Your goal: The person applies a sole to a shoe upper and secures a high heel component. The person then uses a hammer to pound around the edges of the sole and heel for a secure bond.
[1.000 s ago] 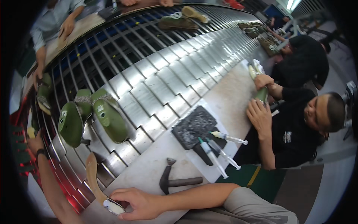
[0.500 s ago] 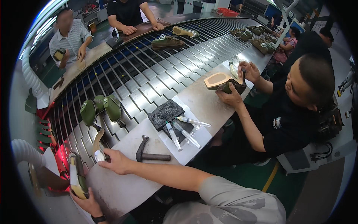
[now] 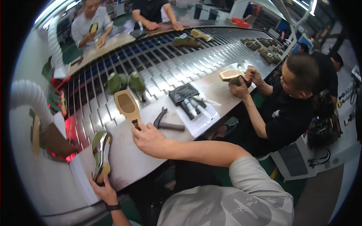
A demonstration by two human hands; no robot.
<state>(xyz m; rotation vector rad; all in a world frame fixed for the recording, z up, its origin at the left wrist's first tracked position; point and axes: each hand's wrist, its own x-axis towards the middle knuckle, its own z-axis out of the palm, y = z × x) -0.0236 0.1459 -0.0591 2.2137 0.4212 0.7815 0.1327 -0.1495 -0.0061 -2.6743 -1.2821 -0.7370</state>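
While L hand (image 3: 103,191) tight on shoe (image 3: 101,156), R hand (image 3: 151,140) on tan sole (image 3: 127,105), hammer (image 3: 169,127) nr R, syringes (image 3: 190,107) beyond.

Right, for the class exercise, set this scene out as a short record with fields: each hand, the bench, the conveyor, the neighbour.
Left hand: holds a green shoe upper by its yellowish end
Right hand: grips the narrow end of a tan sole, wide end raised
Bench: a hammer lying flat; a white sheet with a dark rough block and syringes
Conveyor: slatted metal, two green uppers side by side nearest the bench's left part
Neighbour: a co-worker in black, both hands on a tan-soled shoe
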